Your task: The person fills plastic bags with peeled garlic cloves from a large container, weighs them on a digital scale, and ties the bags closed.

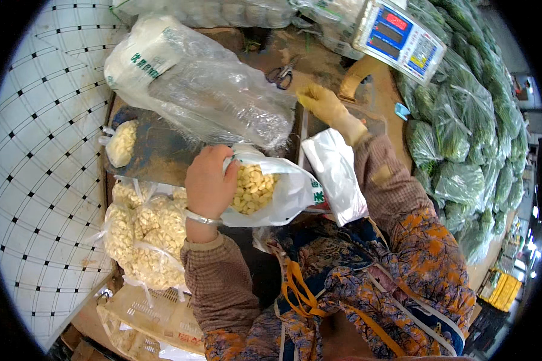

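Observation:
My bare left hand [211,183], with a bracelet at the wrist, grips the rim of a white plastic bag [290,195]. Pale peeled garlic cloves [253,188] show through the bag's mouth. My right hand [330,109], in a yellowish glove, reaches over the table beyond the bag. Its fingers look loosely stretched, and I see nothing in them. Near that wrist lies a stack of flat white plastic bags [337,177]. Dark-handled scissors [281,76] rest just past the gloved fingertips.
A large clear plastic sack [223,96] lies across the far left. Several filled garlic bags [150,240] sit at left above a plastic crate [153,313]; a smaller one [123,143] rests farther back. A scale display [397,39] stands far right, beside piled bagged green vegetables [464,180].

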A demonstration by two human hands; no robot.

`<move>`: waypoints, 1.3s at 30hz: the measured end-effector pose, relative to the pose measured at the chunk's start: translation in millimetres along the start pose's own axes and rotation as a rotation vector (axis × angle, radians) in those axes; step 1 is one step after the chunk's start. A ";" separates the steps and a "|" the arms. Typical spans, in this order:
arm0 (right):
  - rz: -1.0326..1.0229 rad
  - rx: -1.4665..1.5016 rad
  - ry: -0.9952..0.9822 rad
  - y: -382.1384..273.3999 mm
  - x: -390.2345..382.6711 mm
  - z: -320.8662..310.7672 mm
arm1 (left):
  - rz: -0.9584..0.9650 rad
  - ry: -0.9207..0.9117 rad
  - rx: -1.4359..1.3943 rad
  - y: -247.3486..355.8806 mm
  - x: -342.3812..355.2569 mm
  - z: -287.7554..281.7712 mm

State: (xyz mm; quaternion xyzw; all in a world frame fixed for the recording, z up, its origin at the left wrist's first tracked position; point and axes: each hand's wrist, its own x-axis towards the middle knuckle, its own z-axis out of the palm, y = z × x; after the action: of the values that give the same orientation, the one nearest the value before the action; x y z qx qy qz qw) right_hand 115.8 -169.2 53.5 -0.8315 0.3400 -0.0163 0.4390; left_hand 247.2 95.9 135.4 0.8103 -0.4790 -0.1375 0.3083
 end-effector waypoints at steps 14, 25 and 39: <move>0.154 -0.428 0.231 73.9 -207.4 14.2 | 0.472 -0.859 -0.406 115.7 -53.9 111.0; 0.457 0.467 0.224 63.0 -159.3 17.7 | 0.135 -0.756 -1.074 102.2 10.0 57.4; -0.562 0.251 0.397 -108.2 -34.1 14.4 | -0.250 0.384 -1.048 45.8 71.5 44.5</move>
State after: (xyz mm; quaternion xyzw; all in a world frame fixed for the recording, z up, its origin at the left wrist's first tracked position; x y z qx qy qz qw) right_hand 153.9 -97.6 134.2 -0.8126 0.1723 -0.3390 0.4416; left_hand 228.5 1.9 135.1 0.6102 -0.1828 -0.2422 0.7319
